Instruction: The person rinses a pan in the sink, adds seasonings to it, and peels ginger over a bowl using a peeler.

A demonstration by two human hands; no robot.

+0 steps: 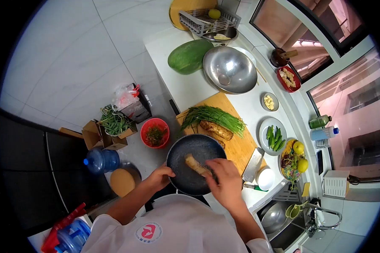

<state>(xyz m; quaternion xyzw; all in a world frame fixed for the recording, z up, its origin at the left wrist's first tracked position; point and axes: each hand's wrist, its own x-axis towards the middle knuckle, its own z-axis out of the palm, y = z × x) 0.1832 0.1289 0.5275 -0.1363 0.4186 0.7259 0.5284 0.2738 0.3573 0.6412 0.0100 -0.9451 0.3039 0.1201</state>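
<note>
A dark round pan [190, 147] is held in front of my body, its rim gripped on the left side by my left hand [161, 177]. Inside the pan lies a pale brown root piece [195, 164]. My right hand [223, 178] reaches over the pan's right side, its fingers closed around the lower end of that root. Just beyond the pan, a wooden cutting board [236, 145] bears a bunch of long green stalks [217, 118] and brown root pieces [218, 130]. A cleaver [253, 164] lies at the board's right edge.
A metal bowl [236, 69] and green melon [190, 57] stand at the counter's far end. Plates of okra-like pods [276, 138] and garlic [269, 102] are to the right, near a white bowl [265, 178] and the sink [275, 217]. A red basin [155, 133] stands lower, left.
</note>
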